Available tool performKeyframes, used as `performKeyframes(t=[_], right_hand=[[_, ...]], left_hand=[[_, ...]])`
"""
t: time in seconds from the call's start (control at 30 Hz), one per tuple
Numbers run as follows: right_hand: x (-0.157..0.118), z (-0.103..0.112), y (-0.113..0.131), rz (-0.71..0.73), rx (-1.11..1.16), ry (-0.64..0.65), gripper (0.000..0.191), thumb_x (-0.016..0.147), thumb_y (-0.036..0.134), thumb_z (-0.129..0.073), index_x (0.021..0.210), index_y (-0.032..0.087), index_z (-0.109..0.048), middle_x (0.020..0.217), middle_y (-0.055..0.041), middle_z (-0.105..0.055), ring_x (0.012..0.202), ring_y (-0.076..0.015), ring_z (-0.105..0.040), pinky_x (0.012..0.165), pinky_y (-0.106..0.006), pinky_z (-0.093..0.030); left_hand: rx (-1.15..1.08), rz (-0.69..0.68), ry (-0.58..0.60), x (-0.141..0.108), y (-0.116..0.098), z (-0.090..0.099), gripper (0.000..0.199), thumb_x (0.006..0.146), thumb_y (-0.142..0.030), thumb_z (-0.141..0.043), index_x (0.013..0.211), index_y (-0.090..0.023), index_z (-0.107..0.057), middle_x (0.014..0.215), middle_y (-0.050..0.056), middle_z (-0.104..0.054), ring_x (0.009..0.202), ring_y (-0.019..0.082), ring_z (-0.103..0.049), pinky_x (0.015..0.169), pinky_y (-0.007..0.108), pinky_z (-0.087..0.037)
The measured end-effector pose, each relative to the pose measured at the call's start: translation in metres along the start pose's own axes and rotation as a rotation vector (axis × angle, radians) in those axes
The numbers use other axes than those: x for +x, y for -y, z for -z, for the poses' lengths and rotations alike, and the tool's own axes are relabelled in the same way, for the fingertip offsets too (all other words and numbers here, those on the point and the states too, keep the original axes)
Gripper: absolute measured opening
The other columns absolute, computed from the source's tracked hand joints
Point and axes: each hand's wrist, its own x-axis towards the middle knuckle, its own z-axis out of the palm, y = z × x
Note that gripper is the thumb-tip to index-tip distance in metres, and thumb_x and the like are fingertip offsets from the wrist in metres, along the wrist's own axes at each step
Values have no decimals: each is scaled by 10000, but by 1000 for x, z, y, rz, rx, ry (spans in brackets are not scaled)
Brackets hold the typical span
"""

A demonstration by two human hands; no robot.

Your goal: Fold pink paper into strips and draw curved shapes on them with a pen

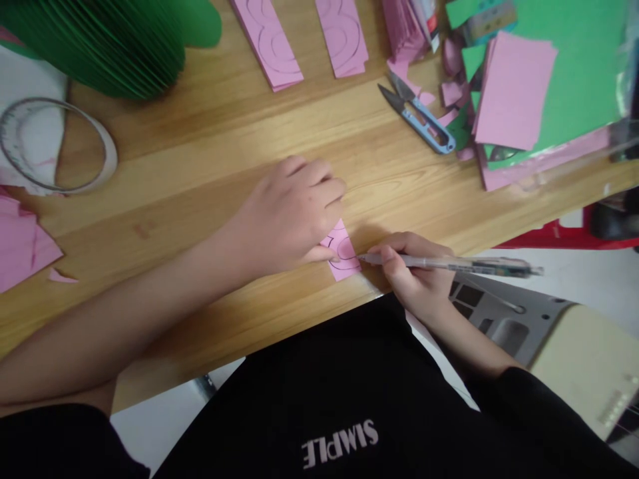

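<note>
The pink slip (345, 256) pokes out right of the loosely curled left hand (299, 209), thumb upon it, grip hidden from me; the right hand (422, 269) pinches a pen (472, 265) at the slip's right edge.

Black shirt (279, 379), white "SIMPLE" lettering (341, 444), sleeves (544, 406) apparently short.
</note>
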Motion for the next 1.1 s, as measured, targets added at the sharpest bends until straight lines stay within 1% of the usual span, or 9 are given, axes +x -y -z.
performKeyframes(t=[0.13,0.27,0.33,0.43,0.57,0.63,0.8,0.93,1.1], right_hand=[[-6,-2,-8,-58,153,-78,204,925,281,-586,781,202,-707,684,0,-710,568,-126,-634,516,-255,-480],[-17,-2,-12,-47,275,-131,190,977,315,-521,1050,249,-684,797,-5,-727,665,-154,-675,605,-296,-546],[-23,1,-12,43,214,-68,253,996,329,-479,1191,270,-630,875,-16,-742,779,-175,-712,686,-316,-576],[-30,6,-15,289,14,54,318,1000,350,-454,1278,266,-582,1007,-51,-749,957,-213,-711,814,-355,-583],[-36,5,-24,487,-180,111,431,976,377,-481,1382,232,-497,1118,-92,-740,1064,-261,-664,873,-420,-563],[-38,2,-28,516,-265,112,469,969,395,-493,1404,222,-475,1158,-100,-734,1107,-274,-642,898,-434,-539],[-41,-3,-31,670,-462,127,404,979,408,-478,1315,197,-553,1246,-90,-712,1183,-270,-606,950,-420,-482],[-42,-3,-30,771,-530,167,410,993,441,-439,1268,176,-589,1307,-81,-683,1262,-278,-562,1027,-429,-435],[-45,2,-35,729,-591,127,454,993,448,-432,1319,153,-548,1298,-111,-683,1270,-279,-568,1055,-438,-421]], left_hand=[[-17,2,-18,0,0,-1,459,828,-522,-665,953,-81,-673,1014,131,-678,1019,328,-580,838,452,-441],[-8,-7,-35,-2,-1,0,479,779,-532,-734,933,-82,-678,1022,148,-682,987,329,-602,808,437,-450],[-24,-5,-58,-3,0,0,454,821,-528,-692,914,-84,-680,1025,149,-684,966,315,-617,792,422,-462],[-69,1,-131,-9,0,-3,398,906,-473,-604,950,-85,-682,1043,148,-689,964,303,-638,791,412,-489],[-76,-9,-286,-26,-17,-12,579,945,-524,-528,1192,-7,-606,1215,235,-646,1121,363,-605,925,489,-491],[-69,21,-297,-36,-33,-19,592,943,-510,-540,1270,-18,-559,1314,248,-598,1223,370,-556,986,499,-473],[-128,331,-336,-53,-66,-40,596,941,-470,-548,1387,-82,-474,1410,229,-533,1331,353,-484,1060,514,-436],[-184,383,-337,-55,-69,-48,589,928,-476,-552,1357,-75,-511,1410,224,-541,1341,358,-478,1082,526,-421],[-213,421,-326,-54,-69,-48,647,919,-491,-536,1394,-56,-476,1465,239,-484,1383,360,-433,1112,536,-385]])
